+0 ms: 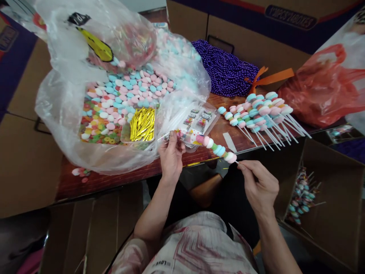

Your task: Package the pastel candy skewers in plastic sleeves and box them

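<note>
Between my hands a candy skewer (219,150) of pink, white, blue and green pieces slants down to the right. My right hand (260,182) pinches the bare end of its white stick. The skewer's upper end lies inside a small clear printed bag (192,137), and my left hand (172,158) is closed on that bag's far end. Just beyond the left hand stand a clear box of gold twist ties (142,123) and a clear tray of printed bags (199,120). A pile of candy skewers (265,110) rests on the table's right side, sticks toward me.
A large plastic bag (54,110) lies spread open under loose candies (125,89). Purple bead strings (222,68) and a red plastic bag (319,91) sit at the back right. Below right, a cardboard box (339,194) holds wrapped skewers. Big cartons (185,23) stand behind the table (97,180).
</note>
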